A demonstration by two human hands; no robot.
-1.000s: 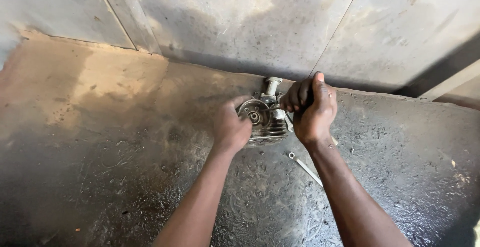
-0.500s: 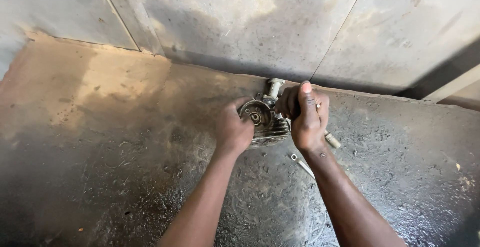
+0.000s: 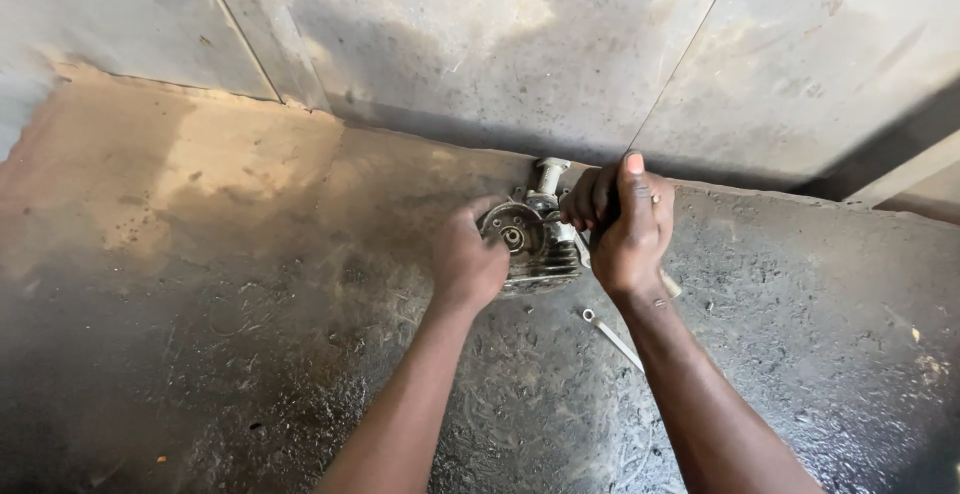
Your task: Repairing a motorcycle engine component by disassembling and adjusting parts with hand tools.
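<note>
A small grey finned engine part (image 3: 532,244) with a round opening on top sits on the oily concrete floor (image 3: 250,284) close to the wall. My left hand (image 3: 465,259) grips its left side and holds it down. My right hand (image 3: 625,224) is closed around the handle of a tool whose pale end (image 3: 670,286) sticks out below the palm. The tool's working end is pressed against the part's right side and is hidden by my fingers.
A thin metal spanner (image 3: 612,339) lies on the floor just below my right wrist. The grey concrete wall (image 3: 500,44) rises right behind the part. A pale beam (image 3: 905,179) leans at the right edge.
My right hand has shifted on the tool, turning from a low grip to a more upright one, thumb pointing up. My left hand stays on the engine part.
</note>
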